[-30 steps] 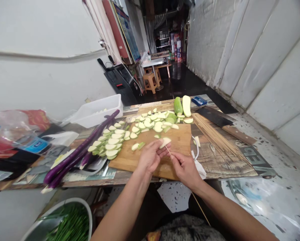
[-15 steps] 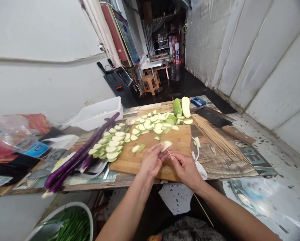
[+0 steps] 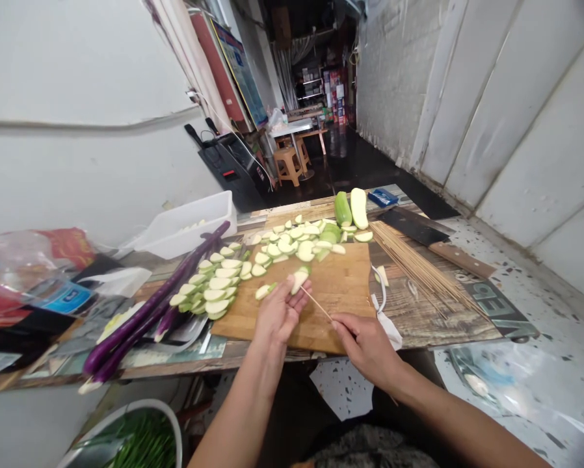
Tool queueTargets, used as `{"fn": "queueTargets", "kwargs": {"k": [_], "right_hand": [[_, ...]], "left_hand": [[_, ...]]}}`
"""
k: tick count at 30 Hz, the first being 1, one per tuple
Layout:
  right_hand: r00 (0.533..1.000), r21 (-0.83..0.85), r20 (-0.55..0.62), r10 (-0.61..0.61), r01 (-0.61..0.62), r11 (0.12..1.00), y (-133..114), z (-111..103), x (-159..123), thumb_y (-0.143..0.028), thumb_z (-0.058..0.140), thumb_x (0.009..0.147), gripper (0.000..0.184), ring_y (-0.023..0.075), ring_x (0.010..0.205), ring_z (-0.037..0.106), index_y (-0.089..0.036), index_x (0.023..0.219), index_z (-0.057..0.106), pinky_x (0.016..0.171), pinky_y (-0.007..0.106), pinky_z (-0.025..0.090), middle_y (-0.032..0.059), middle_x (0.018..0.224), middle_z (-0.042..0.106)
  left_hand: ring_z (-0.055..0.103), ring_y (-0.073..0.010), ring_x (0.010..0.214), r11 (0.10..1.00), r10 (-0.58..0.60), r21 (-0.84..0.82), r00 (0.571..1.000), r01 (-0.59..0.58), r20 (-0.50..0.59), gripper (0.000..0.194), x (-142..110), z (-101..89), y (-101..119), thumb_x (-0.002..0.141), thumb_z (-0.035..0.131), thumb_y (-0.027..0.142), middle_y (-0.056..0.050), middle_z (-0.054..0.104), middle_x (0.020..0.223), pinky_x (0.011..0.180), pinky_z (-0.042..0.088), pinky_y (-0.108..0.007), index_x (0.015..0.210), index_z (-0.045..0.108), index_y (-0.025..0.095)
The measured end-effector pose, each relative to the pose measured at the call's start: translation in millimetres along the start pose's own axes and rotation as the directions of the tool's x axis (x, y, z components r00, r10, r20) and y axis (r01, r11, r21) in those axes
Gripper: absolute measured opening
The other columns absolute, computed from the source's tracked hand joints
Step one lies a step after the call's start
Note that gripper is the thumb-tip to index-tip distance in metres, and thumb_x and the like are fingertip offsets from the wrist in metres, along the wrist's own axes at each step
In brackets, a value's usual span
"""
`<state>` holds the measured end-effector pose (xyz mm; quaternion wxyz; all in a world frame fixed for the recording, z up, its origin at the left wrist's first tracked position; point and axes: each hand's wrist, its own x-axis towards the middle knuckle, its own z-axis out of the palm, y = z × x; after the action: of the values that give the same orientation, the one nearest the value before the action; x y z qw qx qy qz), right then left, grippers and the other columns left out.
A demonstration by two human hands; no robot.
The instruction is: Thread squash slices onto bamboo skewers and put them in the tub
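My left hand (image 3: 278,317) is closed on a pale, green-edged zucchini slice (image 3: 299,281), held above the cutting board (image 3: 341,279). My right hand (image 3: 367,348) grips a thin wooden skewer (image 3: 316,303), whose far end meets the slice. A bare length of skewer spans the gap between the two hands. Many half-round zucchini slices (image 3: 218,284) are stacked along the board's left side, and more cut slices (image 3: 285,244) lie loose across its back. Close to my left hand, a slice (image 3: 263,292) rests on the wood.
Long purple eggplants (image 3: 160,292) and a white plastic tub (image 3: 189,224) are at left. Zucchini halves (image 3: 359,208) stand behind the board. To the right lie a bundle of skewers (image 3: 413,263) and a cleaver (image 3: 460,257). A bowl of greens (image 3: 143,442) sits below left.
My left hand has shifted left with the slice, while my right hand has drawn slightly back toward me. More of the skewer now shows between them.
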<state>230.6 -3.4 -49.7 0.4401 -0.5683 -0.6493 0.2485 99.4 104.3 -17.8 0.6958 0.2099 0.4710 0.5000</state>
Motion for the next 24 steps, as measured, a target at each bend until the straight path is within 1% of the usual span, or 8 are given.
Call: {"fn": "queueTargets", "kwargs": {"k": [7, 15, 18, 19, 21, 22, 23, 24], "right_hand": [[0.998, 0.046, -0.059, 0.027, -0.025, 0.999, 2, 2, 9, -0.023, 0.04, 0.089, 0.026, 0.0144, 0.067, 0.06, -0.02, 0.079, 0.064, 0.063, 0.023, 0.043, 0.0024, 0.075, 0.067], [0.983, 0.1, -0.156, 0.095, -0.08, 0.992, 11, -8, 22, -0.026, 0.042, 0.087, 0.024, 0.0156, 0.071, 0.061, -0.018, 0.086, 0.065, 0.066, 0.025, 0.044, 0.0028, 0.08, 0.068], [0.972, 0.105, -0.193, 0.137, -0.118, 0.987, 16, -18, 19, -0.028, 0.044, 0.086, 0.024, 0.0163, 0.073, 0.062, -0.018, 0.088, 0.065, 0.066, 0.025, 0.044, 0.003, 0.081, 0.069], [0.966, 0.11, -0.208, 0.154, -0.133, 0.985, 18, -21, 18, -0.029, 0.044, 0.086, 0.024, 0.0166, 0.073, 0.061, -0.018, 0.088, 0.065, 0.066, 0.025, 0.044, 0.0031, 0.08, 0.068], [0.95, 0.131, -0.245, 0.194, -0.166, 0.977, 23, -30, 14, -0.031, 0.045, 0.085, 0.025, 0.0172, 0.073, 0.061, -0.018, 0.086, 0.066, 0.065, 0.025, 0.044, 0.0034, 0.078, 0.068], [0.94, 0.146, -0.264, 0.217, -0.184, 0.972, 26, -34, 12, -0.033, 0.045, 0.085, 0.026, 0.0173, 0.072, 0.06, -0.017, 0.085, 0.066, 0.064, 0.025, 0.044, 0.0035, 0.077, 0.067], [0.929, 0.162, -0.279, 0.242, -0.203, 0.966, 29, -37, 11, -0.034, 0.046, 0.084, 0.027, 0.0172, 0.071, 0.06, -0.017, 0.085, 0.066, 0.062, 0.025, 0.044, 0.0035, 0.076, 0.067], [0.919, 0.182, -0.291, 0.267, -0.221, 0.958, 32, -40, 9, -0.035, 0.046, 0.084, 0.027, 0.0166, 0.068, 0.058, -0.016, 0.084, 0.066, 0.06, 0.025, 0.043, 0.0032, 0.073, 0.066]], "left_hand": [[0.067, -0.0174, 0.07, 0.999, -0.013, 0.047, 0.997, 0.009, 0.081, 0.006, -8, 14.0, -15, 0.08, 0.054, 0.01, -0.011, 0.069, 0.08, 0.063, 0.055, -0.026, 0.079, 0.06, 0.01], [0.066, -0.0157, 0.068, 0.992, -0.112, 0.082, 0.978, 0.099, 0.174, 0.006, -11, 37.3, -35, 0.079, 0.055, 0.011, -0.01, 0.069, 0.079, 0.057, 0.052, -0.022, 0.078, 0.061, 0.01], [0.066, -0.0162, 0.071, 0.977, -0.126, 0.198, 0.959, 0.076, 0.255, 0.007, -8, 44.5, -39, 0.078, 0.056, 0.015, -0.01, 0.069, 0.08, 0.062, 0.052, -0.024, 0.078, 0.062, 0.011], [0.066, -0.017, 0.072, 0.959, -0.106, 0.282, 0.954, 0.024, 0.281, 0.01, -4, 45.9, -38, 0.078, 0.057, 0.019, -0.01, 0.069, 0.081, 0.064, 0.052, -0.026, 0.079, 0.063, 0.011], [0.065, -0.0188, 0.078, 0.849, 0.056, 0.481, 0.941, -0.221, 0.333, 0.017, 8, 47.8, -29, 0.077, 0.059, 0.027, -0.009, 0.069, 0.085, 0.071, 0.051, -0.03, 0.084, 0.066, 0.013], [0.064, -0.0192, 0.083, 0.719, 0.207, 0.569, 0.904, -0.399, 0.373, 0.02, 17, 48.9, -23, 0.076, 0.06, 0.029, -0.008, 0.069, 0.088, 0.076, 0.05, -0.031, 0.088, 0.067, 0.015], [0.062, -0.0195, 0.091, 0.523, 0.379, 0.644, 0.829, -0.559, 0.411, 0.022, 28, 50.6, -16, 0.076, 0.06, 0.03, -0.007, 0.068, 0.094, 0.083, 0.047, -0.031, 0.091, 0.068, 0.017], [0.06, -0.0206, 0.097, 0.307, 0.463, 0.715, 0.755, -0.628, 0.465, 0.023, 40, 53.2, -8, 0.077, 0.058, 0.031, -0.007, 0.068, 0.099, 0.088, 0.043, -0.033, 0.093, 0.068, 0.018]]}}
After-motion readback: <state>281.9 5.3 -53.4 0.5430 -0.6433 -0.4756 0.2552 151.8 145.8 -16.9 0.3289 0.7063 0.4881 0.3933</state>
